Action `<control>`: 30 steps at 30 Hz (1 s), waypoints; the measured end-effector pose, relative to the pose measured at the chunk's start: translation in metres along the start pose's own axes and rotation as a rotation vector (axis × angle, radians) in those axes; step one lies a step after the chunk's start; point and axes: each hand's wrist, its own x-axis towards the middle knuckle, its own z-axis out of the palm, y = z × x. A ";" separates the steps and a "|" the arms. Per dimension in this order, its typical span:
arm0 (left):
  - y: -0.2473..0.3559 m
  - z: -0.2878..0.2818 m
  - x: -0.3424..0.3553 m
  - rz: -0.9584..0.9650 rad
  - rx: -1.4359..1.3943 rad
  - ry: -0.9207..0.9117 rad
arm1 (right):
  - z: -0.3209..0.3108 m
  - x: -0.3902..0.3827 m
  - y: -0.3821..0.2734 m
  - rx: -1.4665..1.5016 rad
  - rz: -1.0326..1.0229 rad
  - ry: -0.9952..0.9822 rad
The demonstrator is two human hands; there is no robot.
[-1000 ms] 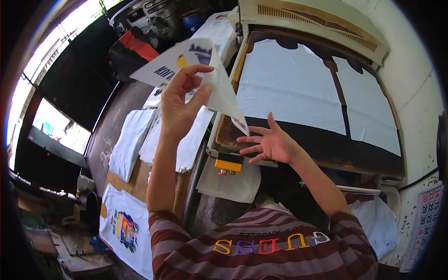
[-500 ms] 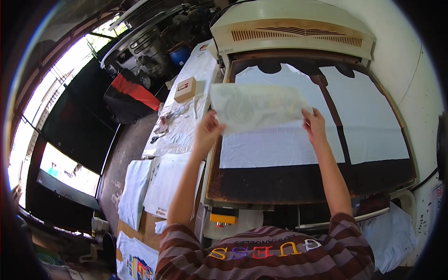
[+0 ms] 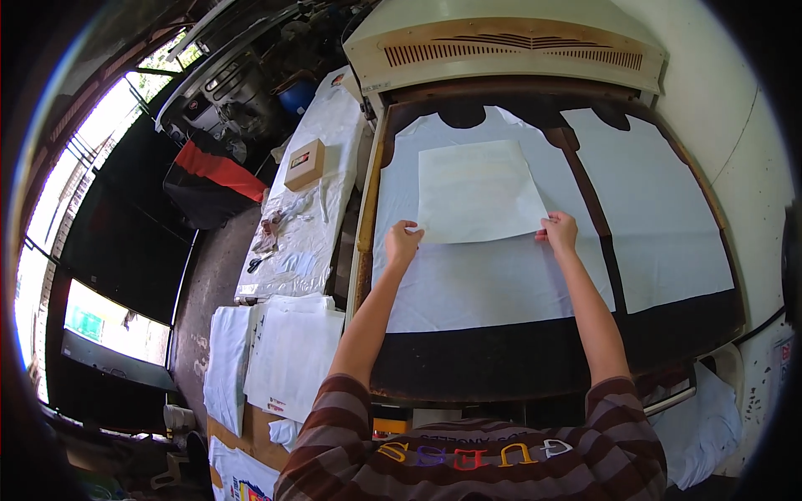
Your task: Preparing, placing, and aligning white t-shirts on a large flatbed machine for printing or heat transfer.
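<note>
A whitish sheet of paper [image 3: 480,190] lies over the left of two pale fabric pieces, its near edge slightly raised. My left hand [image 3: 404,241] pinches its near left corner, and my right hand [image 3: 557,231] pinches the near right corner. Beneath it, the left fabric piece [image 3: 493,288] is spread on the dark bed [image 3: 468,359] of a large heat press. A second pale fabric piece [image 3: 664,225] lies flat to the right, with a brown strip of the bed showing between them.
The press's cream hood [image 3: 510,50] rises behind the bed. Left of it, a plastic-covered table [image 3: 284,209] carries a cardboard box [image 3: 305,165] and scissors [image 3: 254,265]. Stacked white sheets [image 3: 292,355] and folded white cloth [image 3: 225,367] lie nearer me. Pale cloth [image 3: 697,426] hangs at lower right.
The sheet has come down from the air onto the left fabric piece, its far part now resting there. Both hands kept their hold on its corners. The view has shifted slightly.
</note>
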 end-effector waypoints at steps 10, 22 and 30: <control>-0.016 0.016 0.032 -0.042 0.120 0.039 | 0.013 0.028 -0.002 -0.079 -0.049 0.026; -0.001 0.016 0.030 -0.014 0.323 0.064 | 0.009 0.044 0.016 -0.567 -0.190 0.128; -0.002 0.011 -0.015 0.241 0.423 0.120 | -0.024 0.026 0.006 -0.830 -0.302 0.032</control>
